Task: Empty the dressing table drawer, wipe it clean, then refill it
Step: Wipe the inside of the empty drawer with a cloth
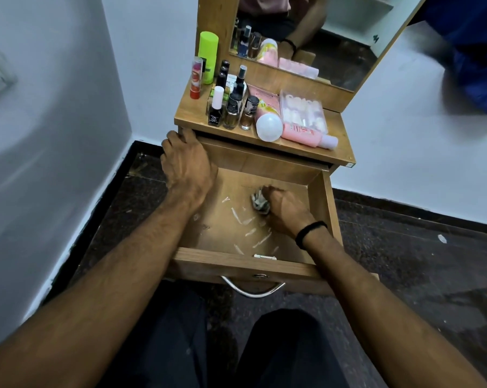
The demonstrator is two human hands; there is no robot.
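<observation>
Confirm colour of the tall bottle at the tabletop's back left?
Bright lime green, the tall bottle by the mirror frame; the head view shows it clearly.

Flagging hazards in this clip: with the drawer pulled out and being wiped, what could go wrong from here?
1. The left hand grips the dressing table top by the crowded nail polish bottles; a jolt might topple them into the drawer.
2. The right hand scrubs with a small wadded cloth; the white streaks may just smear.
</observation>
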